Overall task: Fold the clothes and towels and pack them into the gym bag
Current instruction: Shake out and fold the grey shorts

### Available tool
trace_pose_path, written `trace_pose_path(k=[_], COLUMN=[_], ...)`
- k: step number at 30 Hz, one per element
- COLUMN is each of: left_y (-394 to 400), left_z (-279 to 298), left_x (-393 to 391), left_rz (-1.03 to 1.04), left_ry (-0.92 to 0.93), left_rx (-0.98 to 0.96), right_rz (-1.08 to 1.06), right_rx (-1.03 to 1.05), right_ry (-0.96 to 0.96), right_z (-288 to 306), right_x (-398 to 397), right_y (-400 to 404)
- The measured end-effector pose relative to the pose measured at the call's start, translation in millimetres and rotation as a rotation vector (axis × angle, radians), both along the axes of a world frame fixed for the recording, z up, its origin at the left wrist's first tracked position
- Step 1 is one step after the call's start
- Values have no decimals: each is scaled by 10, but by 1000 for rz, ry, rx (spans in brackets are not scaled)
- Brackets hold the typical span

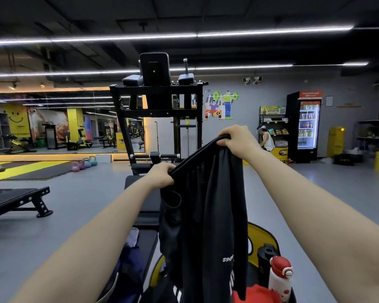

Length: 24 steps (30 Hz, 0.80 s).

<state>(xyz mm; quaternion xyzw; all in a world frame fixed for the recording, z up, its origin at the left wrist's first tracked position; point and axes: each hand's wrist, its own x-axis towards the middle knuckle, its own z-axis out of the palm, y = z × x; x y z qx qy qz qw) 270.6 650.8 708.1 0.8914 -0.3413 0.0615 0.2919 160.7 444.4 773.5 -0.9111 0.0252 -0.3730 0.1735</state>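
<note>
Both hands are raised at centre frame, holding a pair of black shorts (206,215) up by the waistband. The left hand (161,174) grips the lower left end of the band with its fingers curled over the edge; the right hand (239,138) grips the higher right end in the same way, so the band runs taut and slanted between them. The fabric hangs free below, down to the lower centre of the frame, with white lettering showing near its lower right edge.

Below the shorts, at the bottom centre, lies a black padded bench — the surface (148,241) — running away from the viewer toward a black dip-and-leg-raise frame (157,101) at centre. A dark blue bag (127,270) sits at the surface's left edge, lower centre-left; whether it is open cannot be told. At lower right a yellow-rimmed container (262,235) holds a black shaker bottle (267,256), a white bottle with a red cap (279,274) and a red garment (256,294), all close beside one another.

Open grey floor (79,206) lies to the left and right of the surface. A low black flat bench (15,201) stands at mid-left, well apart from the hands. Coloured kettlebells (84,164) line the edge of a black-and-yellow mat further back. At the right wall stand a lit drinks fridge (307,125) and a snack rack — a person (266,138) is beside them, well apart.
</note>
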Motion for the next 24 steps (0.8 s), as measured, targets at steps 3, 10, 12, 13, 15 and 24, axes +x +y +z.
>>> trace_pose_path(k=[3,10,12,13,15,24], left_y=[83,245,286,303,336,383], left_z=[164,446,506,530,569,495], left_x=[7,83,99,114,137,291], left_rz=[-7,16,13,20,41,44], left_ry=[29,107,113,107,85,96], left_rx=[-26,30,55,61,29,-500], right_rz=[-26,-96,-75,-65,-58,-129], right_rx=[67,125,160,175,207,368], right_ry=[-28,-9,-18,-23,-21,-147], right_z=[-35,-121,-144,-156,-174,-182], right_x=[-62,-155,-159,-162,-140,-33], right_y=[-107,-243,-268,-275,-304,-524])
